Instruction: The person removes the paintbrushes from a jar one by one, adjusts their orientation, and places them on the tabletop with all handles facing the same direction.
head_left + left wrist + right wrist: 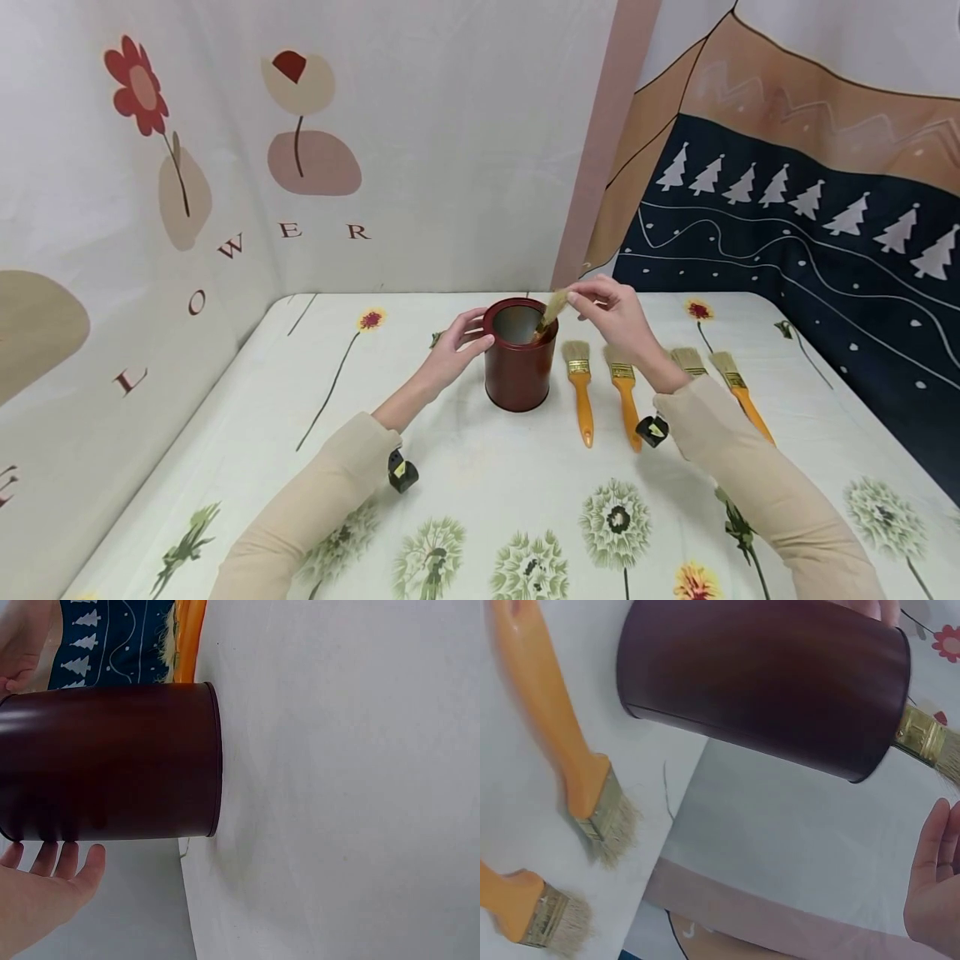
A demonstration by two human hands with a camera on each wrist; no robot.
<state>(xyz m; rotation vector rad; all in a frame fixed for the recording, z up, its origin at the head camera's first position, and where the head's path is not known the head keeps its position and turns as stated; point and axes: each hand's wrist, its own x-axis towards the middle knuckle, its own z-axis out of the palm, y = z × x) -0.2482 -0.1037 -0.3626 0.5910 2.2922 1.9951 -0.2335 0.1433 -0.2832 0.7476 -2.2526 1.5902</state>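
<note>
Five paintbrushes counted from my remote seat. One brush (553, 310) stands handle-down in the dark red can (519, 357), bristles above the rim, leaning on the rim's right side; the right hand (611, 312) pinches its bristle end between curled fingertips. Left hand (456, 343) is curled round the can's left wall near the rim, grasping it. The can stands upright on the floral tablecloth (480, 467), towards the table's far edge, about midway across. Four orange-handled brushes (579, 387) lie flat in a row just right of the can, bristles towards the far edge, one partly under my right sleeve (757, 479).
</note>
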